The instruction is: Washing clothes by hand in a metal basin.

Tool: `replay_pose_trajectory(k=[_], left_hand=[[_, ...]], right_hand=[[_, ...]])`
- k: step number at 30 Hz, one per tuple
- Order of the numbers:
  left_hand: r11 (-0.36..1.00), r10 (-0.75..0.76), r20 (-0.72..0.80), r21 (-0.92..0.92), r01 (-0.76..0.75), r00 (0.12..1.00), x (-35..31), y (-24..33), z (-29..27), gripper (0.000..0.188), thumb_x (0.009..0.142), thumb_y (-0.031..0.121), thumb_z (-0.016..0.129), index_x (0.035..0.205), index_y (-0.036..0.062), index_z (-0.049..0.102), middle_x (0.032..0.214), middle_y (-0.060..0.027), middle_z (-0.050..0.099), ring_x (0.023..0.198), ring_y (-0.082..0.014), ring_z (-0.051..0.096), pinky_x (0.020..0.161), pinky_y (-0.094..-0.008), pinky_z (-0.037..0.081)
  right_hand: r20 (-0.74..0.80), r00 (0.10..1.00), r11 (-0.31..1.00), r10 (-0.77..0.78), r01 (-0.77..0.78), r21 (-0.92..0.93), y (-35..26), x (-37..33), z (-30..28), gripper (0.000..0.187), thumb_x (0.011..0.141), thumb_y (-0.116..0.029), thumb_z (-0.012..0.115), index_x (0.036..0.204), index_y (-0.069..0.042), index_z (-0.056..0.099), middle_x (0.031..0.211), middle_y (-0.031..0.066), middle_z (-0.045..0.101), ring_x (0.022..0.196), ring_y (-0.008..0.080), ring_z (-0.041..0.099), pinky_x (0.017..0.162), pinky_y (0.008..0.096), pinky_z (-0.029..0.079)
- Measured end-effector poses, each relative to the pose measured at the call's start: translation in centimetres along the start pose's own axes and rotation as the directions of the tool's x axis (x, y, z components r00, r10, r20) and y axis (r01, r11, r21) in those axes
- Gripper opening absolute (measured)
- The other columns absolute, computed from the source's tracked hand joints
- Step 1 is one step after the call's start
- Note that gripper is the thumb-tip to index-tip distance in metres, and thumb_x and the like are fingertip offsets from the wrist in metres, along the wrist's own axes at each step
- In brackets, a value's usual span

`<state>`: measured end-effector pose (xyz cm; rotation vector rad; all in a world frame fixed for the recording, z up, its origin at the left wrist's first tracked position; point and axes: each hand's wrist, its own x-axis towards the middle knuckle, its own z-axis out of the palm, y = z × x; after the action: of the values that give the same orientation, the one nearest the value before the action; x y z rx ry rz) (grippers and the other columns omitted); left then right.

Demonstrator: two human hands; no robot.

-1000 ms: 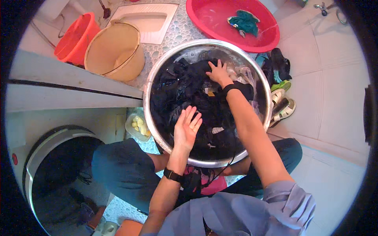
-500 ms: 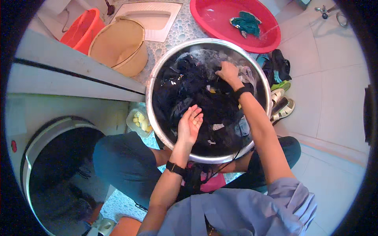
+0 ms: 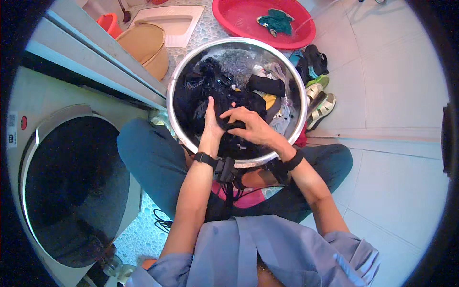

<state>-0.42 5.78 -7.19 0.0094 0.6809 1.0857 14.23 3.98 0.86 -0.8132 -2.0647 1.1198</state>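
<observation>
In front of me stands a large metal basin (image 3: 256,161) holding water and soaked dark laundry (image 3: 205,81). My left hand (image 3: 213,122) is at the near middle of the basin, thumb raised and its fingers partly hidden by a black garment (image 3: 234,126). Close beside it, my right hand (image 3: 253,126) curls its fingers onto the same black cloth. Beyond the right hand a bunched black piece (image 3: 270,86) lies on top. Near the basin's right side there is pale laundry (image 3: 285,117), with a bit of yellow cloth (image 3: 270,101) next to it.
Past the basin is a red tub (image 3: 227,21) with a green cloth (image 3: 277,22) and water running in. Shoes (image 3: 321,110) line the right wall. At left are a machine with a round dark door (image 3: 71,191), a beige bucket (image 3: 160,55) and a squat toilet (image 3: 186,28).
My right hand has come back from the far side of the basin to my left hand. Both are now at the black garment. The bunched black piece and pale laundry show more, and the view has shifted.
</observation>
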Motion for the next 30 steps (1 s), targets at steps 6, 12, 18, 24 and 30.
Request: replay_pose_trajectory(k=[6,12,18,24,30], left_hand=[[0.996,-0.059,0.012,-0.061,0.060,0.998,0.3,-1.8,-1.8,0.048,0.084,0.055,0.051,0.089,0.0076,0.058,0.078,-0.0070,0.059,0.072,-0.0182,0.058,0.065,-0.0336,0.050],[1.000,0.026,0.098,-0.013,-0.025,0.995,-1.0,-2.3,-1.1,0.037,0.083,0.047,0.057,0.084,0.0099,0.057,0.077,-0.0059,0.057,0.072,-0.0195,0.056,0.070,-0.0335,0.046],[0.998,0.055,-0.345,0.041,-0.043,0.937,-0.4,-3.1,-0.8,0.019,0.082,0.025,0.054,0.090,0.0078,0.056,0.086,-0.0041,0.058,0.082,-0.0179,0.058,0.072,-0.0340,0.048],[0.967,0.226,-0.163,0.157,-0.201,0.960,-1.1,-2.2,2.2,0.019,0.087,0.026,0.052,0.096,0.0102,0.058,0.092,-0.0036,0.061,0.085,-0.0169,0.058,0.077,-0.0332,0.046],[0.938,0.344,-0.024,0.059,-0.342,0.939,-1.8,2.3,2.4,0.056,0.090,0.033,0.051,0.136,0.0082,0.031,0.145,-0.0149,0.017,0.128,-0.0336,0.030,0.105,-0.0428,0.027]], right_hand=[[-0.086,0.994,0.997,0.072,-0.072,0.008,-2.0,-1.1,2.4,0.017,0.070,-0.007,0.063,0.083,-0.002,0.053,0.088,0.0091,0.058,0.090,0.0287,0.054,0.088,0.0359,0.040],[-0.359,0.915,0.948,0.182,-0.260,-0.183,-0.6,0.3,5.1,0.019,0.075,-0.020,0.061,0.080,-0.004,0.053,0.079,0.0138,0.061,0.076,0.0332,0.059,0.065,0.0409,0.046],[-0.389,0.850,0.823,0.354,-0.481,-0.302,4.7,2.2,4.1,0.023,0.081,-0.028,0.054,0.079,-0.005,0.057,0.072,0.0196,0.061,0.071,0.0387,0.060,0.063,0.0474,0.047],[-0.399,0.810,0.785,0.430,-0.554,-0.277,9.2,3.5,-1.4,0.044,0.078,-0.049,0.056,0.073,-0.005,0.063,0.075,0.0207,0.062,0.076,0.0383,0.061,0.069,0.0442,0.047],[-0.783,0.520,0.865,0.341,-0.499,0.045,16.3,8.7,-9.4,0.049,0.074,-0.045,0.066,0.074,0.004,0.065,0.064,0.0161,0.063,0.063,0.0273,0.061,0.063,0.0343,0.046]])
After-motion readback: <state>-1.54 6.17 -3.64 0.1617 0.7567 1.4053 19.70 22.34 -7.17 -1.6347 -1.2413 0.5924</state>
